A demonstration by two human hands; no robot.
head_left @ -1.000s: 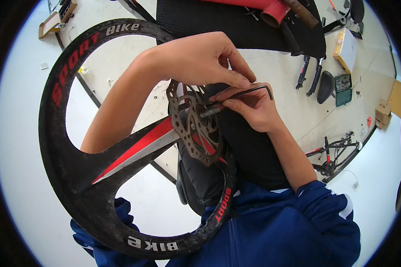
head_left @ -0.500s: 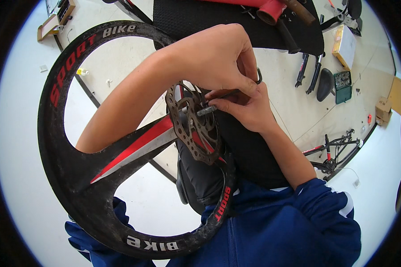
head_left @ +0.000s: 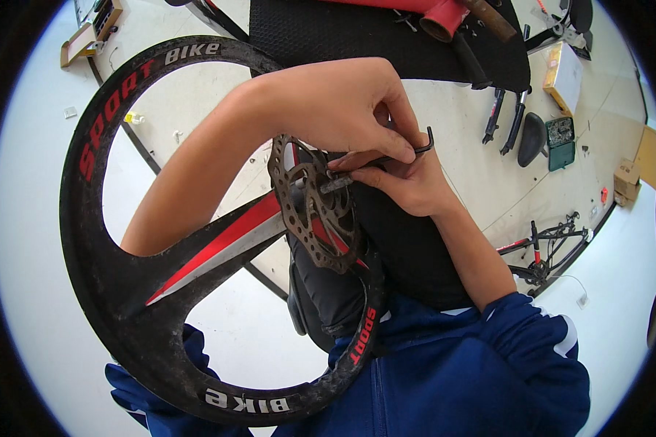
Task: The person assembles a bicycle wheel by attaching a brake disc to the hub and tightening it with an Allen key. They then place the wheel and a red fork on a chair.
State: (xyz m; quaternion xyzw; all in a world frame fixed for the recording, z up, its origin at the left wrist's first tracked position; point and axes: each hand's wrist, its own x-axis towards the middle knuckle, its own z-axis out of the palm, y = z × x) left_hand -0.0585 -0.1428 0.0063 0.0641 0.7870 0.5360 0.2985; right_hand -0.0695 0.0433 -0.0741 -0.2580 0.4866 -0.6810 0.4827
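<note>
A black bicycle wheel [head_left: 109, 291] with broad red-and-white spokes stands upright against my lap. A rusty, perforated brake disc [head_left: 310, 211] sits on its hub. My left hand [head_left: 342, 109] reaches over the wheel and pinches the bent end of a dark L-shaped hex key [head_left: 415, 149]. My right hand [head_left: 408, 182] holds the key's shaft, whose tip meets the disc near the hub. Both hands touch each other around the tool.
A black mat [head_left: 328, 36] lies on the floor beyond the wheel, with a red frame tube [head_left: 444, 14] on it. To the right lie a black saddle [head_left: 532, 138], a green box [head_left: 561, 142], a yellow box [head_left: 565, 76] and a small bike frame part [head_left: 547, 251].
The key's bent end swung from pointing right to standing nearly upright. My left hand came down over my right hand and now grips that end.
</note>
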